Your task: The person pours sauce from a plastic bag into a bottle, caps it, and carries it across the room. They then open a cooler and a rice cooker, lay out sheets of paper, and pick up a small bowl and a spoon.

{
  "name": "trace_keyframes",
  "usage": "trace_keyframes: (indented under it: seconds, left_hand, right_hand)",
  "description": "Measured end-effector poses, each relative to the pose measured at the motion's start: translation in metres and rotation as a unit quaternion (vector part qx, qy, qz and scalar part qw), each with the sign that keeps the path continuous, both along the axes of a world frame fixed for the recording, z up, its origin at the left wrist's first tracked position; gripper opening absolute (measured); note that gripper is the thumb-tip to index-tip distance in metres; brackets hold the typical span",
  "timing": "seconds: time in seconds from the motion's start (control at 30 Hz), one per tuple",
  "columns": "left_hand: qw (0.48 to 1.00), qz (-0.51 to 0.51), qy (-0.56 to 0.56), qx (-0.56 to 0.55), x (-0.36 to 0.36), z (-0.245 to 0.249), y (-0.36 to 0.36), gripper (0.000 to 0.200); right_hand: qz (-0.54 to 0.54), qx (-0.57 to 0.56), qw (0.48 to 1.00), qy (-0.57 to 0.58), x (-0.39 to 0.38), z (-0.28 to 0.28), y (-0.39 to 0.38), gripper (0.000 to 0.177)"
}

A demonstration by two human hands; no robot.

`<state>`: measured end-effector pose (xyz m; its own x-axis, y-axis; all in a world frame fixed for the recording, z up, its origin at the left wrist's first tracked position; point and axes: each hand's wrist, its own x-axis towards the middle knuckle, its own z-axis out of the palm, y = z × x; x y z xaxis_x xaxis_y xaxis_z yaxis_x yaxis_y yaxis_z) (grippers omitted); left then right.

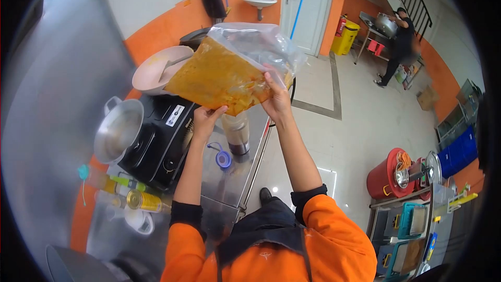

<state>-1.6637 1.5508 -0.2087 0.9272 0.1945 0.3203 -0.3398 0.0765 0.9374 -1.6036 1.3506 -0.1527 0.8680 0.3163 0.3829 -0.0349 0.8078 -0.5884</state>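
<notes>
Sauce bag, full and seemingly unopened, hangs above the stove, the right hand grip pinching its neck and the left hand grip holding its lower corner, while the pot at the stove's left edge looks empty, so nothing seems poured yet.

A single view comes from a camera worn on the person's head, looking forward and steeply down through a fisheye lens that bends the room and leaves black corners. Nearest, at the bottom edge, are the person's orange sleeves and dark apron. The left hand and right hand rise to mid-frame, close to the lens, on a clear plastic bag of orange-yellow food. A stainless steel worktop runs along the left, pale floor tiles fall away right, and a white door stands far off at the top.
</notes>
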Motion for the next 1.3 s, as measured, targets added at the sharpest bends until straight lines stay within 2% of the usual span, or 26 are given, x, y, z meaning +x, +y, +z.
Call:
trace_keyframes:
  seconds: [0.13, 0.2, 0.3, 0.6, 0.8, 0.87, 1.03, 1.13, 1.3]
  left_hand:
    - [1.0, 0.017, -0.002, -0.005, 0.001, -0.002, 0.003, 0.021]
    - [0.997, 0.046, 0.021, 0.066, 0.003, -0.004, 0.006, 0.02]
    - [0.994, 0.069, 0.008, 0.089, 0.007, -0.006, 0.005, 0.022]
    - [0.999, 0.012, -0.032, -0.024, 0.002, -0.003, -0.002, 0.021]
    - [0.999, -0.005, -0.021, -0.048, -0.005, 0.005, -0.01, 0.023]
    - [0.998, -0.013, -0.046, -0.051, 0.004, -0.009, -0.008, 0.025]
    - [0.994, 0.07, -0.046, -0.073, -0.017, -0.003, -0.007, 0.025]
    - [0.995, 0.071, -0.029, -0.062, -0.016, -0.006, -0.01, 0.025]
    - [0.994, 0.094, -0.016, -0.056, -0.01, -0.014, -0.019, 0.026]
  right_hand:
    - [-0.003, 0.018, 1.0, 0.018, -0.003, 0.005, 0.002, 0.039]
    - [-0.015, 0.035, 0.999, 0.027, -0.005, 0.006, 0.003, 0.039]
    - [-0.028, 0.037, 0.998, 0.038, -0.005, 0.008, 0.005, 0.04]
    - [-0.019, -0.004, 0.999, 0.031, -0.001, 0.005, 0.002, 0.041]
    - [-0.052, -0.027, 0.998, -0.009, 0.004, 0.0, 0.002, 0.042]
    - [-0.056, -0.045, 0.997, 0.002, 0.005, 0.0, 0.0, 0.042]
    - [0.0, -0.029, 0.999, -0.018, 0.007, -0.001, 0.005, 0.037]
    - [-0.007, -0.033, 0.999, -0.005, 0.014, -0.001, 0.001, 0.044]
    - [0.007, -0.045, 0.999, -0.028, 0.015, 0.003, -0.001, 0.043]
